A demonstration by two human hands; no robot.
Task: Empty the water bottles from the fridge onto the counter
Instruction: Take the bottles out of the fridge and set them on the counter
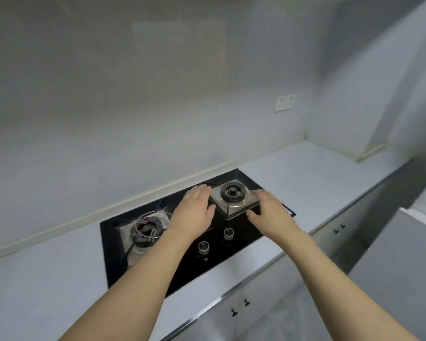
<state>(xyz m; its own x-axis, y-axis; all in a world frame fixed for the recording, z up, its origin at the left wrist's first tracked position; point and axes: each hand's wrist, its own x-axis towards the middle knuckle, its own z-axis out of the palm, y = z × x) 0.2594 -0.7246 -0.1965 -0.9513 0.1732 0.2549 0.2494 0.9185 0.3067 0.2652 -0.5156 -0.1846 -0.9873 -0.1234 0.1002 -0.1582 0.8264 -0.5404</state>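
Both my arms reach forward over a white counter [312,183]. My left hand [194,210] hovers palm down over the middle of a black two-burner gas hob [182,264], fingers loosely apart and holding nothing. My right hand [268,210] is held beside the right burner [233,195], fingers spread, also holding nothing. No water bottle shows anywhere in view. A white appliance corner [418,239] at the right edge may be the fridge; I cannot tell for sure.
The left burner [145,230] and two knobs [203,247] sit on the hob. White cabinet doors with small black handles [240,307] run below the counter's metal edge. A wall socket [284,102] is on the back wall.
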